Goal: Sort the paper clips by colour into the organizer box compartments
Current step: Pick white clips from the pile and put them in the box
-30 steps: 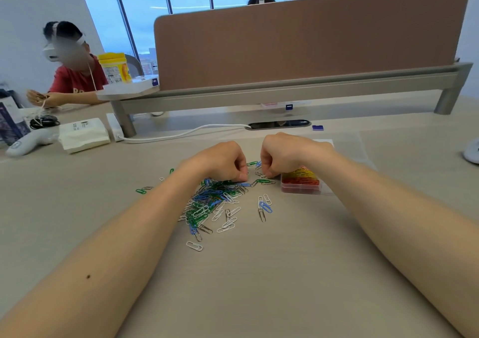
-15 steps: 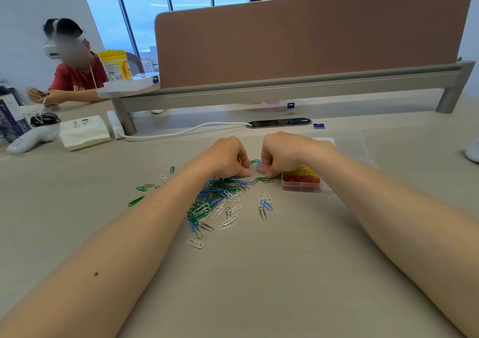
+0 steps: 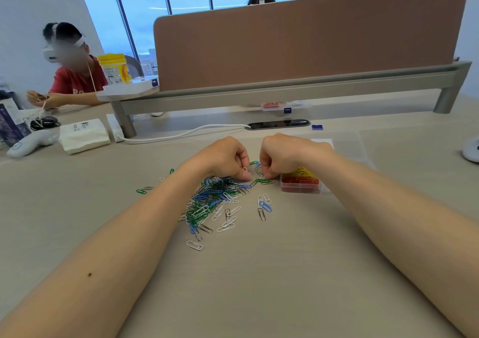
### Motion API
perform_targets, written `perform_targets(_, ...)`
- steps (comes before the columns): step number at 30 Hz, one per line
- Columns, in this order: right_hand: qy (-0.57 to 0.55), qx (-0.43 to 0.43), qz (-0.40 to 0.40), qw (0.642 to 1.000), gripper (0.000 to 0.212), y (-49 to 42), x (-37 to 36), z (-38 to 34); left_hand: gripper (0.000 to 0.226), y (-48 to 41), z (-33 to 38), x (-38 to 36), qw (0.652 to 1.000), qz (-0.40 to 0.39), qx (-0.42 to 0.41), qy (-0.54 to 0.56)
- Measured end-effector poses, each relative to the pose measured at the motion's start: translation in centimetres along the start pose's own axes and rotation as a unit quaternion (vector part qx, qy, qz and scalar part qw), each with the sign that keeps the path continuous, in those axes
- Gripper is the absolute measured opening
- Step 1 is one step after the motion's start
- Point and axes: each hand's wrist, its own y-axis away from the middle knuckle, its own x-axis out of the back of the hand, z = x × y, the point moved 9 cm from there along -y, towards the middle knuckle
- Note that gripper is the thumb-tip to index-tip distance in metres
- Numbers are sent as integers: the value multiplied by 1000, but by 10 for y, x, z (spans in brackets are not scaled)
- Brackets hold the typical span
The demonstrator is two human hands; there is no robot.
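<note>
Green, blue and white clips lay heaped beside the box, the left hand pinched a pale clip, the right hand curled unreadably, and linked clips might have trailed into a wrong compartment.

Left hand tipped up slightly off the clip pile. Its curled fingers eased apart, and a pale paper clip came into view, pinched against the thumb.
</note>
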Motion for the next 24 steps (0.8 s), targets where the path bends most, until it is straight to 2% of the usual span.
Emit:
perform_targets(5,-10,1,-3,1000,15,3,2,1,19,2,-3,7,999,17,-2,28)
perform_targets(11,19,10,1,1000,23,4,1,-5,14,3,-1,7,999,14,-6,46)
perform_targets(15,15,21,-8,1000,15,6,2,-7,12,4,1,9,997,20,-10,71)
perform_targets(20,-94,7,39,995,12,23,33,7,11,4,12,16,989,35,-27,139)
perform_targets(24,-170,-40,92,980,5,51,52,58,12,-6,47,12,985,15,-63,157)
